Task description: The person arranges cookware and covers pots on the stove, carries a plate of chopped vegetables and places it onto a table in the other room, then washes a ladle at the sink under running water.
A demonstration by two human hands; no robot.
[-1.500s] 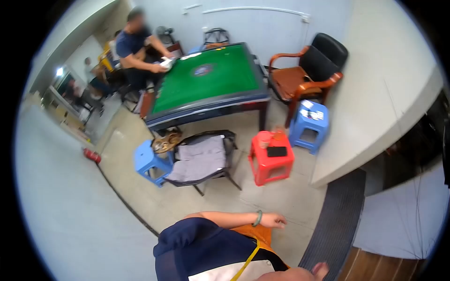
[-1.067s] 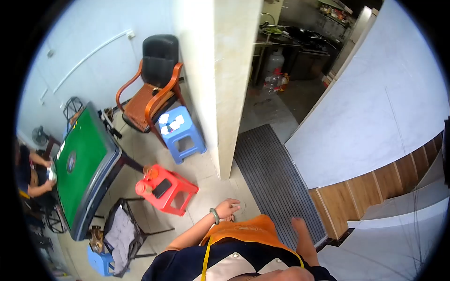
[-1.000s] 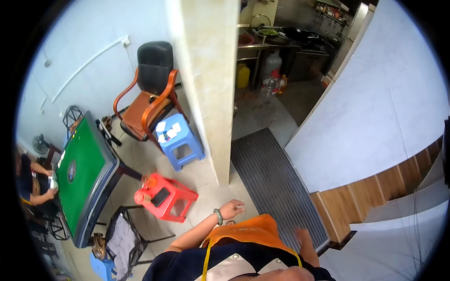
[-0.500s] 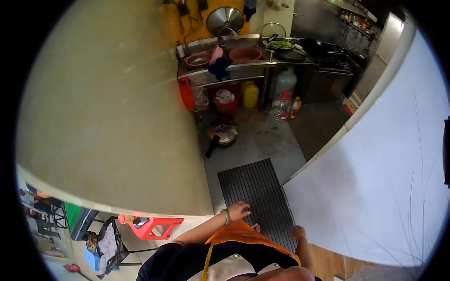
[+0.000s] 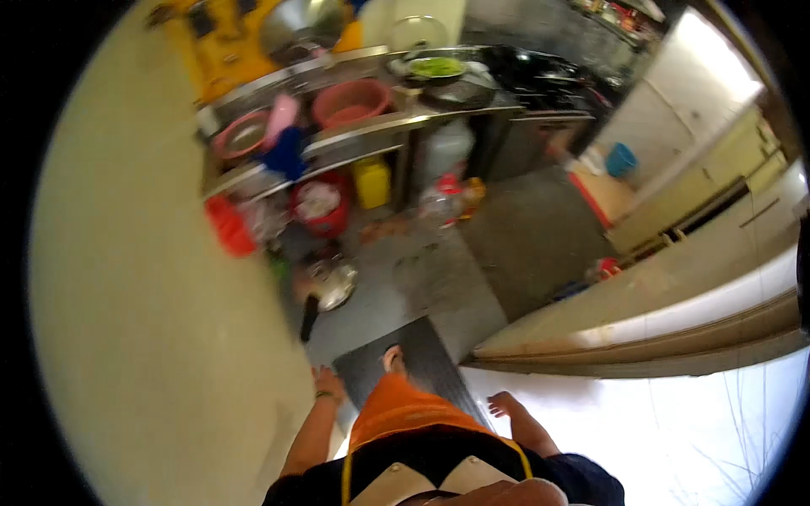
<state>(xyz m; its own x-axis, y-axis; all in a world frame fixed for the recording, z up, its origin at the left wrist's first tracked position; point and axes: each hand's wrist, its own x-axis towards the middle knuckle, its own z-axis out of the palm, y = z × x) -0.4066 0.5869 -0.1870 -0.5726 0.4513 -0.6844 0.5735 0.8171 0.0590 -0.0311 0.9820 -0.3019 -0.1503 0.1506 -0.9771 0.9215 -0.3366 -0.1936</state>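
Note:
My left hand [image 5: 328, 384], with a bracelet at the wrist, is held low beside the beige wall [image 5: 169, 295], its fingers apart and nothing in it. On the other side of my orange apron [image 5: 413, 405], my right hand [image 5: 501, 405] hangs with its fingers slightly curled; no object shows in it. Below me a foot [image 5: 393, 358] rests on the dark ribbed mat [image 5: 363, 363]. A lidded pan [image 5: 336, 285] with a black handle sits on the floor ahead of the mat.
The sink counter [image 5: 363, 135] holds pink basins [image 5: 351, 103]. A plate of green food [image 5: 436, 67] is near the stove [image 5: 536, 80]. Beneath are a red bin [image 5: 321, 202], yellow container [image 5: 371, 181] and bottles [image 5: 443, 201]. A blue bucket [image 5: 620, 159] stands right.
The view has moved forward into the kitchen and tilted. My left hand has moved left, away from the apron, and my right hand has shifted left. More of the right-hand area shows.

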